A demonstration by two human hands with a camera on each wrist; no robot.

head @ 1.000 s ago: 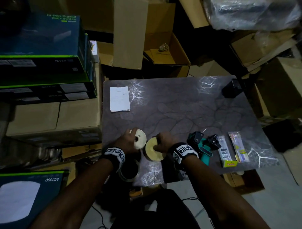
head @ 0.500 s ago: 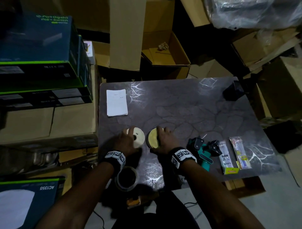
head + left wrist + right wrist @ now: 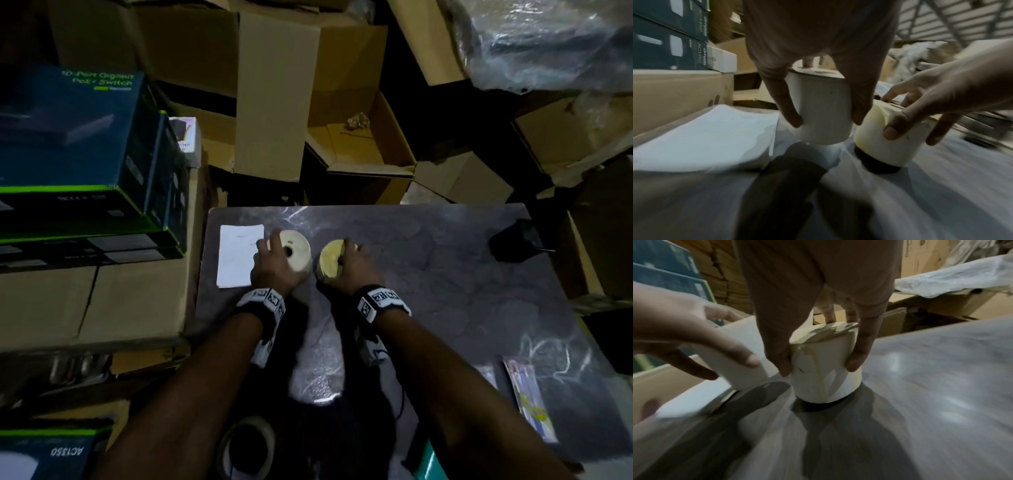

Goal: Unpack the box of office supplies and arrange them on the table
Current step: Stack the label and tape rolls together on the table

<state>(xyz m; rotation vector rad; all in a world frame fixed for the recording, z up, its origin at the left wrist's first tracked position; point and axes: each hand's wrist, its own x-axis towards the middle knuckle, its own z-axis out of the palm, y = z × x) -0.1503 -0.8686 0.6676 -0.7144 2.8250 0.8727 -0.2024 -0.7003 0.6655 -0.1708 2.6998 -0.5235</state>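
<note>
My left hand (image 3: 274,262) grips a white paper roll (image 3: 296,250) from above, fingers and thumb round its sides (image 3: 824,112); the roll hangs a little above the dark marbled table (image 3: 445,291). My right hand (image 3: 352,267) holds a yellowish label roll (image 3: 330,262) the same way (image 3: 826,368), its base on or just off the table. The two rolls stand upright side by side near the table's far left. Just left of them lies a white paper sheet (image 3: 238,255).
Stacked dark blue switch boxes (image 3: 78,154) on cardboard cartons border the table's left edge. Open cardboard boxes (image 3: 356,144) crowd the far side. A black object (image 3: 513,241) sits at the far right corner, packets (image 3: 527,394) at the near right, a tape roll (image 3: 246,448) below the near edge.
Both hands have carried their rolls from the table's near edge toward the far left, beside the paper sheet. The head view has tilted and moved closer.
</note>
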